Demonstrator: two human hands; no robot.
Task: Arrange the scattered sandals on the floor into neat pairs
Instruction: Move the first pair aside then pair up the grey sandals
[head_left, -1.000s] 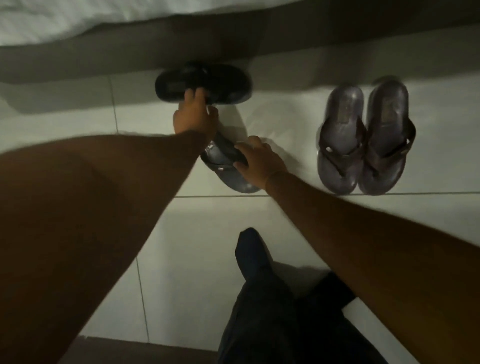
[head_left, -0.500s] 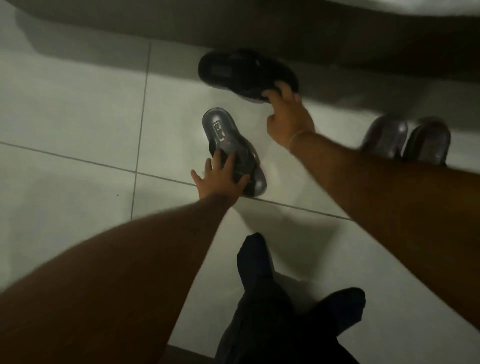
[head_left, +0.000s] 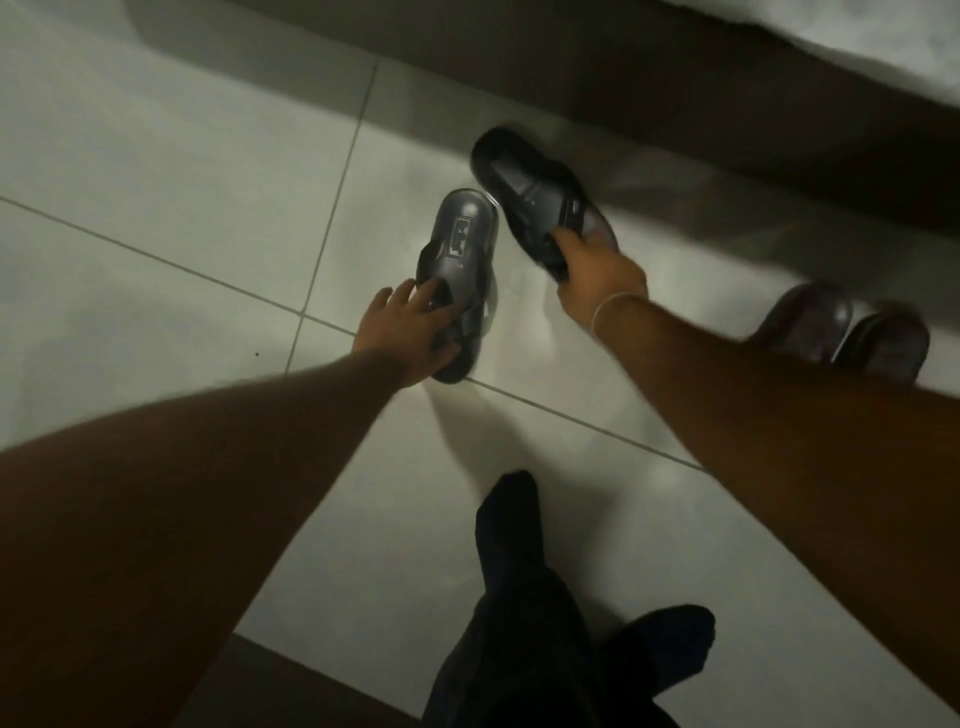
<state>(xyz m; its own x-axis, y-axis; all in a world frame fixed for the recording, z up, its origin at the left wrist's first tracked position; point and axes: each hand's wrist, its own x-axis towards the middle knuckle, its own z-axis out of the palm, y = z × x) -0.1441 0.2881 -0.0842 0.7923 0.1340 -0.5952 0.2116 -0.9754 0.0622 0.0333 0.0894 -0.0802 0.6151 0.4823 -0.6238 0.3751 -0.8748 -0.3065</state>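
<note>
Left hand (head_left: 402, 338) closed over the strap of the grey sandal (head_left: 460, 270) on the tile, right hand (head_left: 597, 275) gripping the black sandal's (head_left: 540, 202) strap end just beside it — probably light, flexible rubber, best held at the strap.
</note>
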